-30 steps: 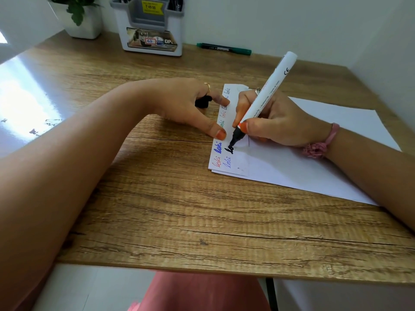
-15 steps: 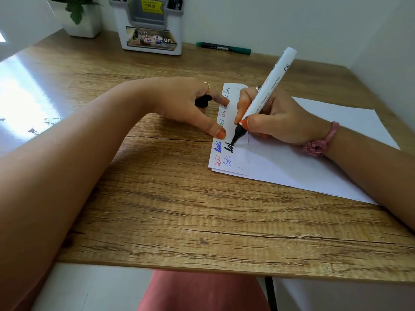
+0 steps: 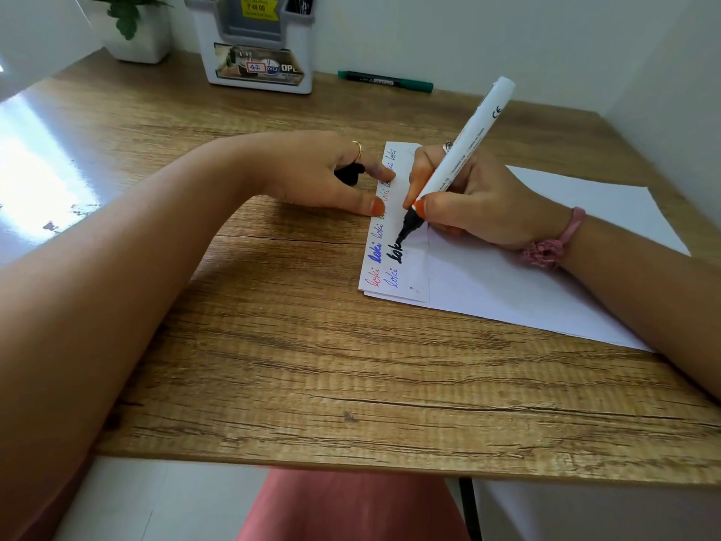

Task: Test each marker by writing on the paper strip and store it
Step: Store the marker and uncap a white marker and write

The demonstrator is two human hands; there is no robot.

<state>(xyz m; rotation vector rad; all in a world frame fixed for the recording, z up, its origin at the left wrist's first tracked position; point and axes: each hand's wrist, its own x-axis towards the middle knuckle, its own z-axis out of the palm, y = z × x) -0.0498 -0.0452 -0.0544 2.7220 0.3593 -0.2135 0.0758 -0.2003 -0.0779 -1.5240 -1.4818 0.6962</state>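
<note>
At the far left corner of my wooden desk (image 3: 273, 345) a potted plant (image 3: 132, 29) is standing in a white pot, and just to its right a white and grey organiser (image 3: 259, 52) with a yellow price tag is sitting against the wall, dark pens poking out of its top. My left hand (image 3: 324, 177) is reaching in from the left and lying low on the desk, thumb and forefinger stretched out so their tips are pressing on the left edge of the paper strip (image 3: 394, 228), while my curled back fingers are tucking a small black cap (image 3: 348, 174) against my palm. The strip is lying lengthwise away from me on the left end of a larger white sheet (image 3: 546, 283), already carrying small scribbles in red, green and blue along its left side. My right hand (image 3: 468, 201) is pinching the white marker (image 3: 464, 150) low on its barrel between thumb and forefinger, its other fingers folded beneath and resting on the paper, a pink scrunchie (image 3: 550, 244) circling the wrist. The marker is leaning up and away to the right, and its black tip is touching the strip at the end of a thick black scribble (image 3: 396, 253). Beyond it, near the back wall, a green marker (image 3: 384, 80) is lying flat on the desk, capped
</note>
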